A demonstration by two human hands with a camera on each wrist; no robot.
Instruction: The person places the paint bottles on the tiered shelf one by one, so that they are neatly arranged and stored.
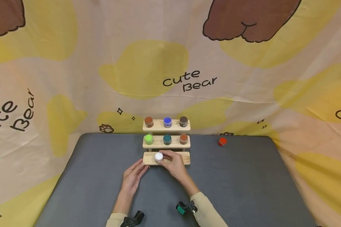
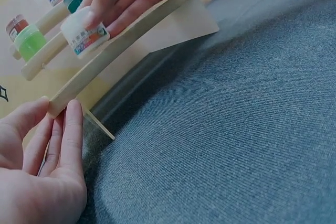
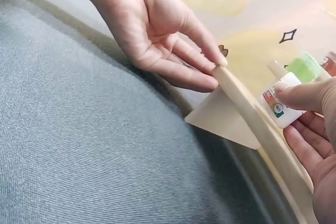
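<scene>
A three-step wooden display rack (image 1: 186, 157) stands near the table's back edge. My left hand (image 1: 131, 179) pinches the left end of its lowest step, thumb on top and fingers underneath, as the left wrist view (image 2: 50, 156) shows. Between thumb and fingers my right hand (image 1: 174, 165) grips a small white paint jar (image 1: 158, 156) at the lowest step, left of its middle. In the right wrist view the jar (image 3: 281, 100) looks slightly tilted; whether its base touches the wood I cannot tell. The middle step carries a light green jar (image 1: 149, 139), a teal jar (image 1: 167, 139) and a reddish-brown jar (image 1: 183, 139).
On the top step sit a brown jar (image 1: 149, 122), a blue jar (image 1: 167, 122) and a dark jar (image 1: 183, 121). A red jar (image 1: 222, 142) stands alone on the grey table (image 1: 244, 183), right of the rack. A printed cloth (image 1: 147, 69) hangs behind.
</scene>
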